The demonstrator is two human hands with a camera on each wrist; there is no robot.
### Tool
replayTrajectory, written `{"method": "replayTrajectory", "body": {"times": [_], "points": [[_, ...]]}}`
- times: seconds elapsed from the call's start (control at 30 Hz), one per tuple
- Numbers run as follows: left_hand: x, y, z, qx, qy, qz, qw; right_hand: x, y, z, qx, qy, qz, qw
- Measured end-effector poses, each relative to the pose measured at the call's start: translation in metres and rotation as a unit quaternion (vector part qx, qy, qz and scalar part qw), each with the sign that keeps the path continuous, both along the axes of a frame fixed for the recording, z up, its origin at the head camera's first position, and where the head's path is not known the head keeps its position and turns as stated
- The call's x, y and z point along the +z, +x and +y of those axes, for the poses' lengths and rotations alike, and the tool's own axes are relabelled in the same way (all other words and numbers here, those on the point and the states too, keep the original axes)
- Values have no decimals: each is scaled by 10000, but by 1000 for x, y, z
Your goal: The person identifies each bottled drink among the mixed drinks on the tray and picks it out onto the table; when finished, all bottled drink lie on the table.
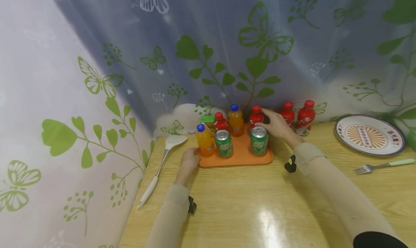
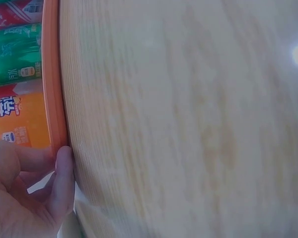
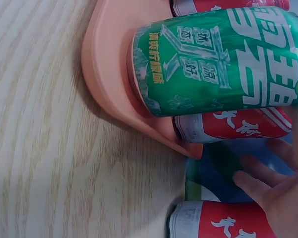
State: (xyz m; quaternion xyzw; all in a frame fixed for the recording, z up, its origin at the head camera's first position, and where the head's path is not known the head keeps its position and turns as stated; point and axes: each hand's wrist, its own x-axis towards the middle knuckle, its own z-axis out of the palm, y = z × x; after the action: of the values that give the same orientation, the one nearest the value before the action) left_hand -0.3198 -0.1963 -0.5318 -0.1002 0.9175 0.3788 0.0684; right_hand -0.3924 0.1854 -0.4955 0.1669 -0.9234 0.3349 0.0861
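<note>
An orange tray [image 1: 235, 162] carries green soda cans [image 1: 224, 144] [image 1: 259, 142], orange soda bottles with blue caps [image 1: 204, 141] [image 1: 236, 121] and red-capped bottles [image 1: 221, 122] [image 1: 256, 115]. At its front left corner my left hand [image 1: 190, 159] pinches the rim between thumb and fingers, plainly seen in the left wrist view. My right hand [image 1: 276, 124] is at the back right red bottle, with fingers spread loosely beside it in the right wrist view. The thumb lies partly hidden behind the right can, so its contact with the bottle cannot be told.
Two more red bottles [image 1: 287, 113] [image 1: 305, 118] stand right of the tray, by the wall covering. A plate [image 1: 369, 135] and a fork [image 1: 383, 166] lie farther right. Left of the tray is a white-headed spatula [image 1: 161, 163]; a green sponge [image 1: 207, 120] sits behind it.
</note>
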Motion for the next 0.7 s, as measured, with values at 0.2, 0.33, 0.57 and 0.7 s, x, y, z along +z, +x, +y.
{"method": "replayTrajectory", "body": {"times": [0.2,0.33,0.57,0.7], "points": [[0,-2,-1,84,153,-71,9998,0,-4,-3,-71,-185,-170,9997],[-1,-3,-1,108,160,-70,9998,0,-3,-3,-70,-403,-172,9990],[-3,-3,-1,93,168,-56,9998,-2,-1,-4,-15,-1234,-464,9913],[-1,-1,-1,86,184,-34,9998,-1,1,-5,-68,-1444,-428,9886]]}}
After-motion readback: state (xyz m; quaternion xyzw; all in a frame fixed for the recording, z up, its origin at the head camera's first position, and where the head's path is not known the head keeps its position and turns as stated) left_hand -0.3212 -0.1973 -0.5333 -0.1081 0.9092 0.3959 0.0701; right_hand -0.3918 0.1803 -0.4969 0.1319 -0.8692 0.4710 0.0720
